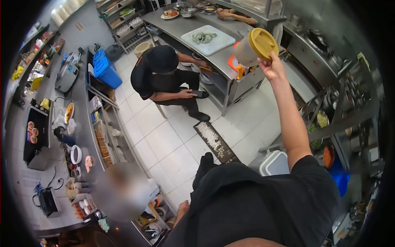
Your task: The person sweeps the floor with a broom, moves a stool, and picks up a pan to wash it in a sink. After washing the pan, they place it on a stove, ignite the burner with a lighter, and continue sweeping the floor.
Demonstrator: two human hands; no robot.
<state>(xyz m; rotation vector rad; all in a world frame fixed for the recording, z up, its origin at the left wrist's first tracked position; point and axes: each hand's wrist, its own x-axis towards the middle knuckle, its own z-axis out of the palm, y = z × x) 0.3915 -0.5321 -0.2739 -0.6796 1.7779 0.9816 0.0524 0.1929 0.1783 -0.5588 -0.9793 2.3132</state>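
My right hand (271, 69) is raised at the upper right, its fingers closed on the edge of a translucent plastic container with a yellow lid (263, 44). The container is tilted above the corner of the steel worktable (242, 84). Behind and partly under it in this view is an orange device (234, 62), mostly hidden. Left of the container, a white cutting board (209, 40) carries pale green pieces of food (204, 37). My left hand (182, 207) hangs low beside my body, near the shelves under the left counter; its fingers are mostly hidden.
A seated person in black (160, 74) holds a phone beside the worktable. Another person's forearms (236, 16) rest at its far end. A floor drain strip (214, 142) with white bits lies ahead of my foot. A blurred person (122, 191) stands at the left counter.
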